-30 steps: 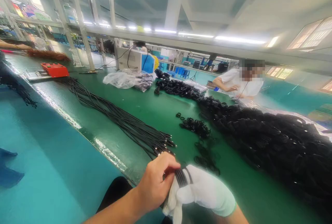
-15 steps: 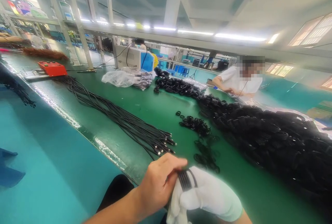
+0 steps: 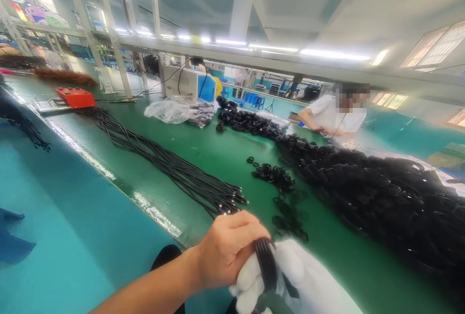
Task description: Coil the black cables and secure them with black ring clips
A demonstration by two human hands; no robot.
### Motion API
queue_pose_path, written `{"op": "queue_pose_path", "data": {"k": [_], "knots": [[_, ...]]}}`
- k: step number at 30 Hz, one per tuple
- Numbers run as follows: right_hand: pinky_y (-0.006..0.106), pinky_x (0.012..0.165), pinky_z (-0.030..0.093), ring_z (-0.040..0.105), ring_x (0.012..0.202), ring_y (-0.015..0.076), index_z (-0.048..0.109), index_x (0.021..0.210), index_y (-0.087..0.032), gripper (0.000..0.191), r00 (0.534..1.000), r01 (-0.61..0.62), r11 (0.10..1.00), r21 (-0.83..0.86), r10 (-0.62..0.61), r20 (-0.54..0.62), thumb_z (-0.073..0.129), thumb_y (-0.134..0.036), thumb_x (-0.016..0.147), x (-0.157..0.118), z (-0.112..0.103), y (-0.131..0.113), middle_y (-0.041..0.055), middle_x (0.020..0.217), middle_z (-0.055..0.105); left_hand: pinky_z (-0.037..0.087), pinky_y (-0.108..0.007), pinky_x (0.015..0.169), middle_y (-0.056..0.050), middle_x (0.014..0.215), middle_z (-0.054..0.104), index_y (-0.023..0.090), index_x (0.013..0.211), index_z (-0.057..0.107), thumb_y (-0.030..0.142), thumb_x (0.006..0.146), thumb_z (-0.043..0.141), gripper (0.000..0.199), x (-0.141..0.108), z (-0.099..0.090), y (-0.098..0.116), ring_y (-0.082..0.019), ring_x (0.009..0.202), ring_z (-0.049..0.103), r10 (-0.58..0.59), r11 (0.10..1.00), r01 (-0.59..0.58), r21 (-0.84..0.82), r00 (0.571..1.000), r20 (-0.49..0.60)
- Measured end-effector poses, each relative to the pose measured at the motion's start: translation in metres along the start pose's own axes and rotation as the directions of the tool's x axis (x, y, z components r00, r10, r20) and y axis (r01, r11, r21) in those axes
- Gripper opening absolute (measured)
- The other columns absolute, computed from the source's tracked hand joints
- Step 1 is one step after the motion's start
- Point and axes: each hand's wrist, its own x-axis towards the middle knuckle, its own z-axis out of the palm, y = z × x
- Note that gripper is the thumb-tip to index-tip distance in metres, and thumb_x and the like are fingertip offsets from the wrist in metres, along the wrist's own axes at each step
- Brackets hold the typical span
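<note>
A coiled black cable [image 3: 267,264] is between my two hands at the table's near edge. My left hand [image 3: 227,243], bare, closes on the top of the coil with thumb and fingers. My right hand [image 3: 305,277], in a white glove, wraps the coil from the other side, its fingers around the loops. Just beyond my left hand lie the metal plug ends of a bundle of long black cables [image 3: 163,159], stretched along the table. Small black rings [image 3: 276,176] lie loosely heaped past my right hand.
A large pile of coiled black cables [image 3: 363,183] runs along the right. A red box [image 3: 75,97] with buttons sits at the far left of the green table [image 3: 203,154]. Plastic bags [image 3: 170,109] lie farther back. A co-worker [image 3: 341,110] is across the table.
My left thumb and fingers have moved right and closed over the coil's top. The coil has turned more upright, and my gloved hand has shifted slightly down and right.
</note>
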Motion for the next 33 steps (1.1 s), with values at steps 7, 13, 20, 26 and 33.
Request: {"op": "queue_pose_path", "data": {"k": [7, 13, 20, 26, 33], "knots": [[0.042, 0.093, 0.041, 0.047, 0.115, 0.0297, 0.051, 0.124, -0.023, 0.053, 0.926, 0.142, 0.988, -0.068, -0.156, -0.342, 0.063, -0.042, 0.076, 0.004, -0.010, -0.007, 0.0111, 0.124, 0.053, 0.047, -0.023, 0.074, -0.006, 0.091, 0.060, 0.016, 0.098, 0.061, 0.006, 0.085, 0.041, 0.026, 0.005, -0.009, -0.002, -0.013, 0.081, 0.056, -0.130, 0.991, 0.129, 0.039, 0.991, 0.037], [0.042, 0.077, 0.051, 0.058, 0.087, 0.0237, 0.055, 0.114, -0.015, 0.055, 0.976, 0.121, 0.993, -0.008, -0.121, -0.180, 0.076, -0.026, 0.064, 0.037, -0.005, 0.008, 0.0077, 0.096, 0.061, 0.046, -0.023, 0.074, -0.003, 0.088, 0.060, 0.017, 0.095, 0.063, 0.005, 0.083, 0.041, 0.028, 0.012, -0.007, -0.001, -0.013, 0.081, 0.055, -0.220, 0.975, 0.219, 0.040, 0.975, 0.028], [0.043, 0.069, 0.055, 0.064, 0.086, 0.0240, 0.059, 0.105, -0.011, 0.038, 0.998, 0.051, 0.906, 0.419, -0.057, 0.001, 0.066, -0.033, 0.074, 0.048, -0.022, 0.032, 0.0138, 0.096, 0.062, 0.044, -0.020, 0.060, 0.003, 0.079, 0.061, 0.022, 0.092, 0.059, 0.015, 0.081, 0.048, 0.017, 0.028, -0.012, 0.001, -0.011, 0.069, 0.056, -0.586, 0.810, 0.586, 0.033, 0.805, 0.087], [0.041, 0.068, 0.055, 0.064, 0.084, 0.0230, 0.061, 0.104, -0.011, 0.031, 0.995, 0.091, 0.895, 0.437, -0.068, -0.070, 0.064, -0.027, 0.077, 0.052, -0.026, 0.044, 0.0123, 0.087, 0.065, 0.040, -0.020, 0.058, 0.004, 0.073, 0.061, 0.021, 0.075, 0.059, 0.012, 0.076, 0.046, 0.015, 0.031, -0.005, -0.010, -0.011, 0.066, 0.054, -0.583, 0.802, 0.572, 0.172, 0.813, 0.012], [0.032, 0.062, 0.054, 0.064, 0.071, 0.0179, 0.061, 0.094, -0.008, 0.026, 0.991, 0.106, 0.903, 0.416, -0.064, -0.114, 0.065, -0.027, 0.076, 0.057, -0.022, 0.042, 0.0096, 0.078, 0.064, 0.042, -0.019, 0.053, 0.003, 0.069, 0.064, 0.021, 0.077, 0.059, 0.017, 0.074, 0.049, 0.011, 0.026, 0.002, -0.022, -0.011, 0.060, 0.056, -0.708, 0.706, 0.709, 0.002, 0.705, 0.031]]}}
